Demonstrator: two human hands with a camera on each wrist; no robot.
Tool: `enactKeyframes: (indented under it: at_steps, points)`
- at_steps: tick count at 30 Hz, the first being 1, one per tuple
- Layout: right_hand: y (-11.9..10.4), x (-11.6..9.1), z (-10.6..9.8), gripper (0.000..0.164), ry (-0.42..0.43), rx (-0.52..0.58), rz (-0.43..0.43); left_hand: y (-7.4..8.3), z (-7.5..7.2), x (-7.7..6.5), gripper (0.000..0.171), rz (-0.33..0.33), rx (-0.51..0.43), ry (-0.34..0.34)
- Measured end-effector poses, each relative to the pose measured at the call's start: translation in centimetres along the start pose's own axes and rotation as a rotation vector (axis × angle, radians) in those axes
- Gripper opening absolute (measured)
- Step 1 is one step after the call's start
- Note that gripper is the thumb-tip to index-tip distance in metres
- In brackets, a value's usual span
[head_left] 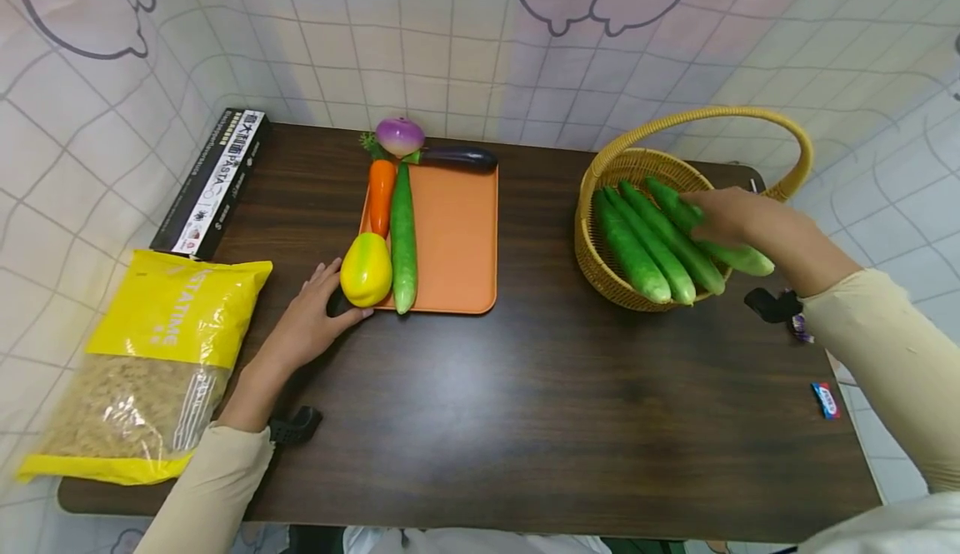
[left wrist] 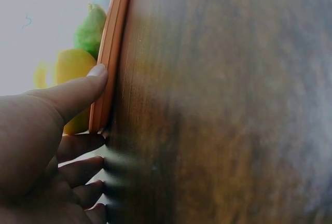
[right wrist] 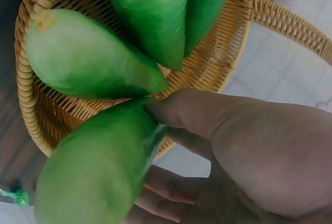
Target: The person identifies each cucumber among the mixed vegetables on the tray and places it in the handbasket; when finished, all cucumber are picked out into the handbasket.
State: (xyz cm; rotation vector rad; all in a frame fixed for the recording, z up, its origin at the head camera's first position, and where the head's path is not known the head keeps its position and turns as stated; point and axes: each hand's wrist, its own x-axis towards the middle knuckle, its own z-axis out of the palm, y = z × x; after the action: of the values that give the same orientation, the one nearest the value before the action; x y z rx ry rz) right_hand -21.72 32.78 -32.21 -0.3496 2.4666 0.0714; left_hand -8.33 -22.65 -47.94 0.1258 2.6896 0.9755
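My right hand (head_left: 731, 214) grips a green cucumber (head_left: 738, 259) at the basket's right side, with the thumb on top in the right wrist view. Three more cucumbers (head_left: 630, 246) lie side by side in the wicker basket (head_left: 592, 258), their pale ends over its front rim. At the orange tray's (head_left: 457, 246) front left corner rests my left hand (head_left: 309, 325). Its thumb touches the tray edge and its other fingers lie loosely beside it. Closest to this hand is a yellow rounded fruit or vegetable (head_left: 366, 269). Next to it on the tray are a cucumber (head_left: 403, 242) and a carrot (head_left: 382, 196).
Behind the tray sits a purple onion (head_left: 400, 136), and an eggplant (head_left: 459, 158) lies along its back edge. A yellow pasta bag (head_left: 161, 354) and a black pasta box (head_left: 212, 183) line the left side. Small wrapped packet (head_left: 825, 401) lies near the right edge.
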Motion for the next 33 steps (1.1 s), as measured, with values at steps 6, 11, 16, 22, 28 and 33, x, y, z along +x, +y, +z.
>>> enactKeyframes:
  at_steps: [6,11,16,22,28,33]
  points:
    - [0.6,-0.1,-0.2,0.056,0.079,-0.020,-0.050,0.0,0.1,0.0,0.093,-0.008,0.005,0.000]
    - [-0.6,-1.5,-0.8,0.056,0.116,-0.008,-0.082,0.0,0.1,0.1,0.094,-0.014,0.006,-0.005]
    - [-4.8,-3.5,-0.7,0.054,0.164,0.056,-0.138,0.0,0.1,0.1,0.094,-0.015,0.002,-0.009]
    - [-12.3,-4.2,0.6,0.052,0.265,0.171,-0.227,-0.1,0.0,0.0,0.092,-0.019,0.003,-0.005]
    - [-19.2,-2.2,3.1,0.049,0.331,0.316,-0.329,0.0,0.1,0.1,0.090,-0.010,-0.008,-0.001]
    - [-23.4,2.3,4.8,0.051,0.316,0.442,-0.391,-0.2,0.1,0.2,0.088,0.004,-0.007,0.006]
